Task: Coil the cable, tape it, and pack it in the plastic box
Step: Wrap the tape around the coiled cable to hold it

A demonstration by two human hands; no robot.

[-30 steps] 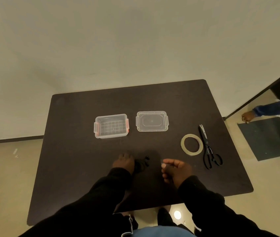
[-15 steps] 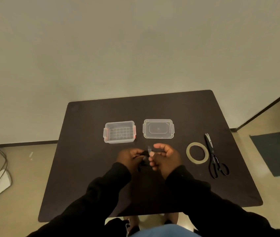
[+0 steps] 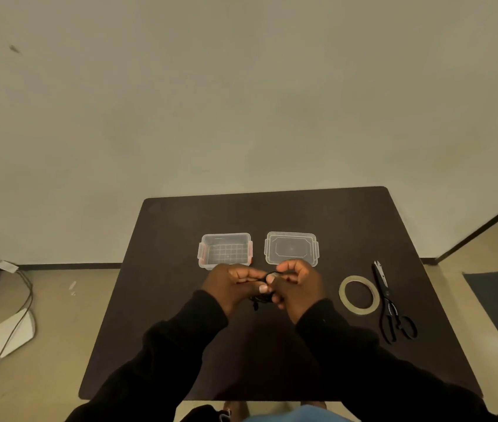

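Above the near middle of the desk (image 3: 162, 300), left hand (image 3: 229, 284) and right hand (image 3: 298, 287) meet, each grip pinching the black cable (image 3: 267, 277). Just beyond stand the open box (image 3: 225, 250) and, to its right, the lid (image 3: 291, 248).

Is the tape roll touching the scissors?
Apart. The head view shows a thin strip of dark table between the tape roll and the scissors.

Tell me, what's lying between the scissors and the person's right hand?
The roll of tape lies flat on the table between the scissors and the right hand, as the head view shows.
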